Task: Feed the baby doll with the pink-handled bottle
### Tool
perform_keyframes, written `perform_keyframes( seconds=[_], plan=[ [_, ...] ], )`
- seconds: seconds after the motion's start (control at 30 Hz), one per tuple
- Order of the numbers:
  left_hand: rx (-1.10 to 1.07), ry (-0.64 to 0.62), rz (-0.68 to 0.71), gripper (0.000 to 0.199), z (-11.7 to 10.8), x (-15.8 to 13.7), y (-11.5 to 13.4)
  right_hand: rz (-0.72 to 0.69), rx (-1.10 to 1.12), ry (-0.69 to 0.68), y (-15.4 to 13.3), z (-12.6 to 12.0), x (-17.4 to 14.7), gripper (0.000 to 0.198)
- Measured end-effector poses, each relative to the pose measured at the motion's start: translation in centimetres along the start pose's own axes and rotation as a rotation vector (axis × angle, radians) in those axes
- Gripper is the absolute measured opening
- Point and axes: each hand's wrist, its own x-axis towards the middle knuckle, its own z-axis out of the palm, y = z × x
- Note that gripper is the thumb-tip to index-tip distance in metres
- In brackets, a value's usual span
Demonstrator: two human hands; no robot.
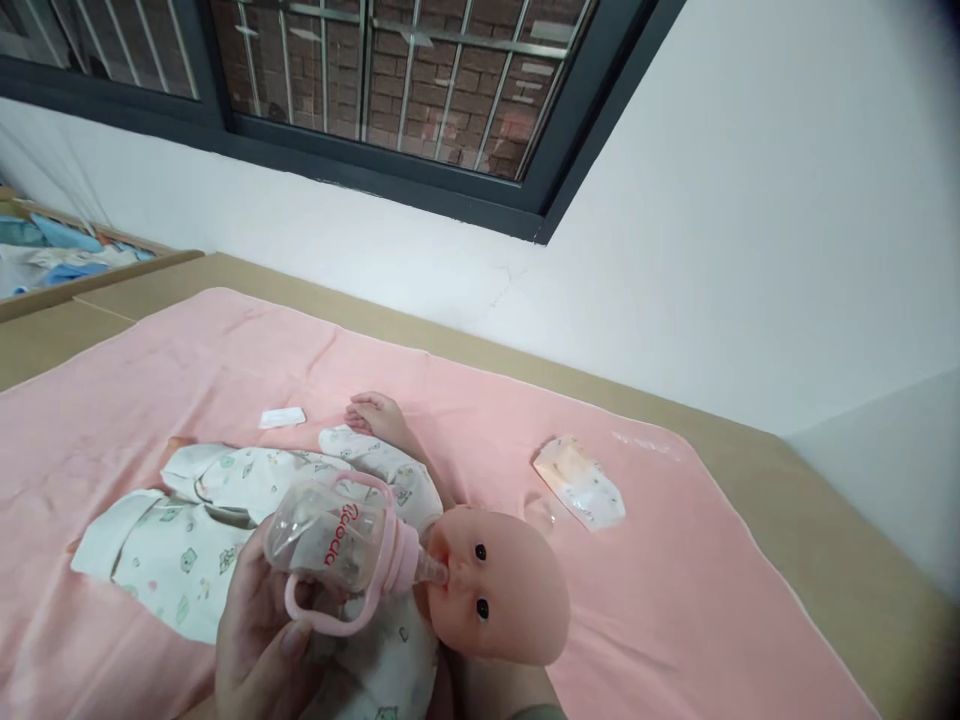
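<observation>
A baby doll lies on its back in a white printed outfit, its bald head toward the right. My left hand grips a clear baby bottle with pink handles and red lettering. The bottle is tilted, and its nipple touches the doll's mouth. My right forearm passes beneath the doll's neck. On the far side my right hand comes out beside the doll's sleeve, fingers loosely stretched to the left, with nothing visible in them. The bottle covers part of the doll's chest.
Under the doll spreads a pink sheet on a tan surface. A crumpled clear and white packet lies past the doll's head. Near the legs is a small white slip. A wall and a barred window stand behind.
</observation>
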Motion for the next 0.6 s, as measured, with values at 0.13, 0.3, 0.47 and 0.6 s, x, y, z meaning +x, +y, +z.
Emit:
perform_keyframes(
  seconds=[0.13, 0.3, 0.47, 0.6],
  plan=[
    [0.017, -0.023, 0.024, 0.070, 0.2, 0.3, 0.1, 0.054, -0.008, 0.041, 0.8, -0.7, -0.2, 0.041],
    [0.049, -0.154, 0.124, 0.067, -0.2, 0.6, 0.0, 0.138, -0.122, -0.315, -0.8, -0.6, 3.8, 0.048],
    [0.025, -0.196, 0.170, 0.061, 0.0, 0.5, 0.4, 0.261, -0.067, -0.357, -2.4, 0.3, 8.9, 0.055],
    [0.042, -0.167, 0.170, 0.065, -0.5, 0.2, 0.4, 0.569, 0.114, -0.252, -2.2, 0.3, 8.1, 0.056]
  ],
)
